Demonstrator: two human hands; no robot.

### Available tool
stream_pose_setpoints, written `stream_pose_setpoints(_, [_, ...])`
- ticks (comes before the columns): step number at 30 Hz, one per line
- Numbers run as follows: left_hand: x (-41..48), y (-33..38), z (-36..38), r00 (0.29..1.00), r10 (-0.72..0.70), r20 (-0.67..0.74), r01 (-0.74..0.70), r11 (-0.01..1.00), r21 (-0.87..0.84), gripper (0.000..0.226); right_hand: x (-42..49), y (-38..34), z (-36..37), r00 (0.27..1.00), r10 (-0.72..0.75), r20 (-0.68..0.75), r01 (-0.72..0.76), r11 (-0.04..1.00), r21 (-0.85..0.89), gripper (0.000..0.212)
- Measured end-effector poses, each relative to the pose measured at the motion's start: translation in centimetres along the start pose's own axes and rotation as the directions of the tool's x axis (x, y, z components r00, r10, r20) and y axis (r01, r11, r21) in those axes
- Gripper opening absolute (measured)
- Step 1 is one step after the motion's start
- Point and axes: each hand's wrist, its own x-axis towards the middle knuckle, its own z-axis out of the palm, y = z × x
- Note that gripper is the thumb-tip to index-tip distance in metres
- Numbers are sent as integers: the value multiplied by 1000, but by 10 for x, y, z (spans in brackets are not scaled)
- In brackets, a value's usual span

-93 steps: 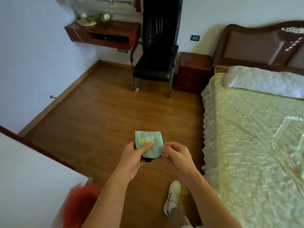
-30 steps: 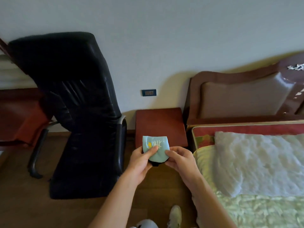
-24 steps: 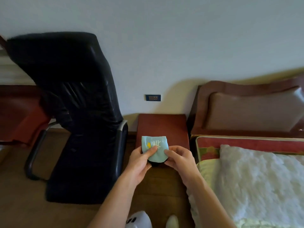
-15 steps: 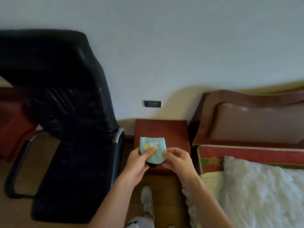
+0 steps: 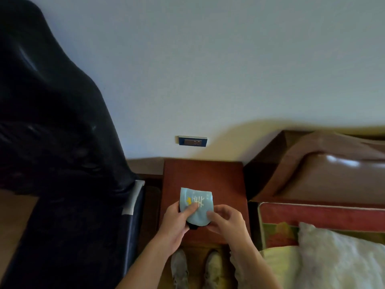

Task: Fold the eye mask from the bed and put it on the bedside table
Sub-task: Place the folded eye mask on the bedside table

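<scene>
Closer now than half a second ago, the bedside table [image 5: 203,180] fills the middle of the view, its far edge against the wall under the wall socket [image 5: 192,141], and the person's shoes have come up to its front edge. Both hands carry the folded eye mask [image 5: 196,205] above the table's near half; whether it touches the wood cannot be told. The left hand [image 5: 176,224] pinches its left side, thumb pressed on the printed face. The right hand [image 5: 226,223] grips the lower right corner with curled fingers. A dark strip, probably the strap, shows beneath the fold. The mask stands ahead of the fingertips, its folded edge toward the wall, so setting it down looks like a short lowering forward. Neither hand is nearer. The black office chair [image 5: 62,163] stands just left, the bed's headboard [image 5: 323,174] right.
</scene>
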Motion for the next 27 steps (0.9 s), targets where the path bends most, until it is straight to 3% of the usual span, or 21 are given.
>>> stream_pose_setpoints(11, [187, -101, -9, 985, -77, -156, 92, 991, 92, 23, 167, 122, -19, 985, 167, -38, -169, 984, -58, 2])
stream_pose_setpoints(21, [269, -155, -14, 948, 110, -297, 14, 922, 387, 18, 239, 185, -25, 981, 192, -40, -195, 978, -72, 11])
stream_pose_setpoints(24, [272, -156, -15, 921, 203, -333, 0, 854, 521, 24, 244, 192, -26, 981, 187, -44, -191, 975, -113, 14])
stream_pose_setpoints(27, [269, -152, -13, 881, 349, -320, -2, 678, 735, 35, 244, 195, -27, 983, 178, -49, -184, 974, -136, 15])
